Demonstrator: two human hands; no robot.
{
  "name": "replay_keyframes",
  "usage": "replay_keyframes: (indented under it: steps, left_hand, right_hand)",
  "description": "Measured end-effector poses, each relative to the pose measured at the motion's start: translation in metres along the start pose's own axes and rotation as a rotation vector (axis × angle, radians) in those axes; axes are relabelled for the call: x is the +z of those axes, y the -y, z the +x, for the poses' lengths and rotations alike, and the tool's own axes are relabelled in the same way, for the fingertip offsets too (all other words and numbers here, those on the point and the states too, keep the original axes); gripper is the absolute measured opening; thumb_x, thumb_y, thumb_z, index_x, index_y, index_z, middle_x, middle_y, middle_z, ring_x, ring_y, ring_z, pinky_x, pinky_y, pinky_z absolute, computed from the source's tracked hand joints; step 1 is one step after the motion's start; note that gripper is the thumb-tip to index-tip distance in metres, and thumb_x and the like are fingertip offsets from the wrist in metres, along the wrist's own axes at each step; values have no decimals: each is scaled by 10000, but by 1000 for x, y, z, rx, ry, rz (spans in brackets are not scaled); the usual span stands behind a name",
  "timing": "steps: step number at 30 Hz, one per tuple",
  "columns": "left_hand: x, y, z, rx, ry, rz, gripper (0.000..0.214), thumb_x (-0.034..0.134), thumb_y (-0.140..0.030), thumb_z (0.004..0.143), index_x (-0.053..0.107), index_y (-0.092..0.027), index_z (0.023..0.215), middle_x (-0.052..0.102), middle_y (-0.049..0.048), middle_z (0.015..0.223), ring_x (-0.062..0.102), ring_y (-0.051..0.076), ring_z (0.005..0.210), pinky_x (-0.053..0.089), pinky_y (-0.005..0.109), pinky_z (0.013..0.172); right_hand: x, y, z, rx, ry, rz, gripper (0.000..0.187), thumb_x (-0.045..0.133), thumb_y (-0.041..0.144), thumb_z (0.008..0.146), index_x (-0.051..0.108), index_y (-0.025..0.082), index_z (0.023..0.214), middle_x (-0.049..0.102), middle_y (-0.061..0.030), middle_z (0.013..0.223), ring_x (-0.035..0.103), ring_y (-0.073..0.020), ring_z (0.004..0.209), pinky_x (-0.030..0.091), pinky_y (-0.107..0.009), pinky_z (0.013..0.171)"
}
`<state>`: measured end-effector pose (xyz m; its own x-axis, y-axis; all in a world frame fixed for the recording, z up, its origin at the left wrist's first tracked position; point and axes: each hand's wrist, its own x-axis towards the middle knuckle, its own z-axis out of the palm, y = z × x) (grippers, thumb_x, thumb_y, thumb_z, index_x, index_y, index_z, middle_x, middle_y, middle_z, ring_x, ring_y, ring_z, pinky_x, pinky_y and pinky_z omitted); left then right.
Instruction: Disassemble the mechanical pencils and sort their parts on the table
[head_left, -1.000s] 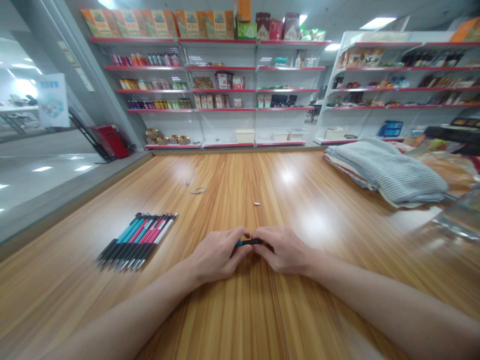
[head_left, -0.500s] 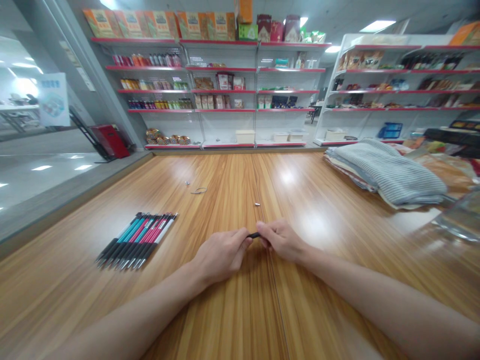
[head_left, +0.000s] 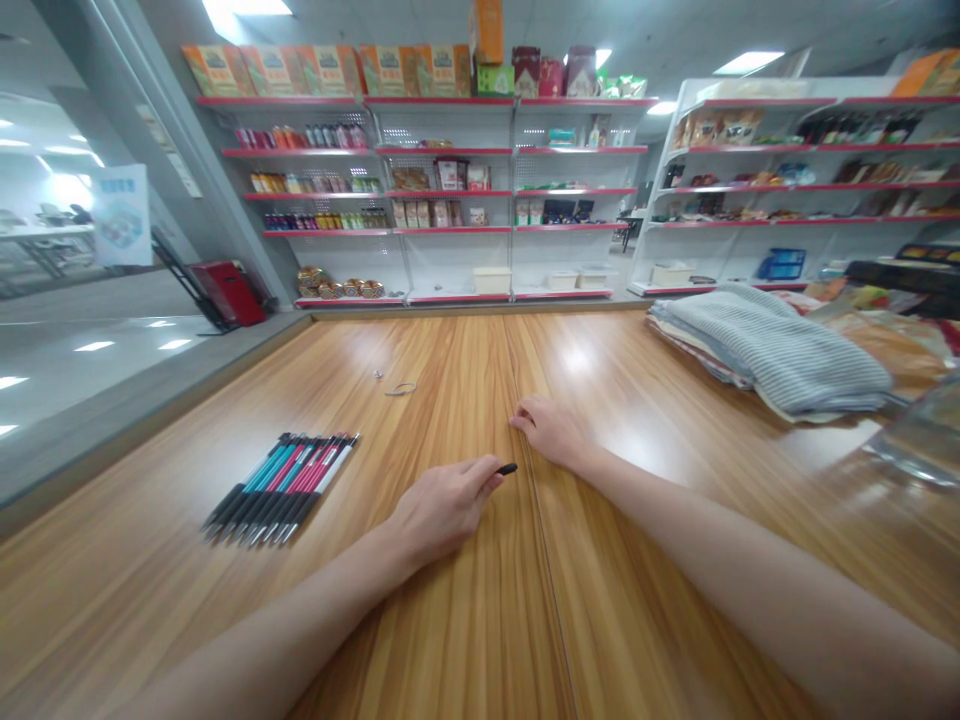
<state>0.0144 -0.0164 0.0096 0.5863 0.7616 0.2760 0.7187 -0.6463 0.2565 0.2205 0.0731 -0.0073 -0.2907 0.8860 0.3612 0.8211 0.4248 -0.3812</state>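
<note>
My left hand (head_left: pixel 450 502) is closed in a pinch on a pen (head_left: pixel 509 469); only a short black end pokes out past the fingertips, pointing right, and the rest is hidden in the hand. My right hand (head_left: pixel 551 428) rests on the wooden table farther forward, apart from the pen. Its thumb and fingers are pinched at the spot where a small silver pen tip lay, and they cover it. A neat row of pens (head_left: pixel 289 488) with black grips and teal, red and white barrels lies to the left.
Ahead lie a thin grey ring-shaped loop (head_left: pixel 401 389) and a tiny shiny piece (head_left: pixel 377 374). Folded striped cloths (head_left: pixel 772 345) are stacked at right, near a clear glass container (head_left: pixel 919 435). Stocked shelves (head_left: pixel 450 230) stand beyond the table (head_left: pixel 420 640).
My right hand has let go of the pen's black end and moved forward onto the small silver pen tip, which is now hidden. My left hand still holds the pen. The view has tilted slightly.
</note>
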Motion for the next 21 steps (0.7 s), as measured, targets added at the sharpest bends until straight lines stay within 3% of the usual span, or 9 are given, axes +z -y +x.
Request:
replay_keyframes:
  steps: [6,9,15,21]
  left_hand:
    - [-2,1,1,-41,4,51,228,318,-326,988,506,-212,930,648,15,820,622,159,701,389,244,574]
    - [-4,3,0,22,49,106,215,347,-323,975,528,-212,940,646,22,819,629,163,724,410,246,600]
    - [-13,9,-3,190,169,242,225,379,-324,950,576,-217,919,628,28,815,622,169,695,385,257,557]
    - [-15,8,-4,198,170,244,243,374,-336,952,579,-215,902,626,30,811,625,173,693,389,264,555]
  right_hand:
    - [-22,22,-67,-154,96,-9,142,490,291,939,549,188,861,606,-25,870,555,-151,820,382,-269,718]
    - [-32,32,-88,-236,173,11,125,479,266,941,543,186,870,599,-27,870,543,-153,817,385,-271,725]
    - [-37,36,-84,-263,257,38,76,503,205,909,546,187,848,598,-14,838,543,-139,767,376,-258,692]
    - [-37,35,-81,-273,253,0,90,495,210,910,555,184,849,606,-21,835,555,-146,770,376,-266,686]
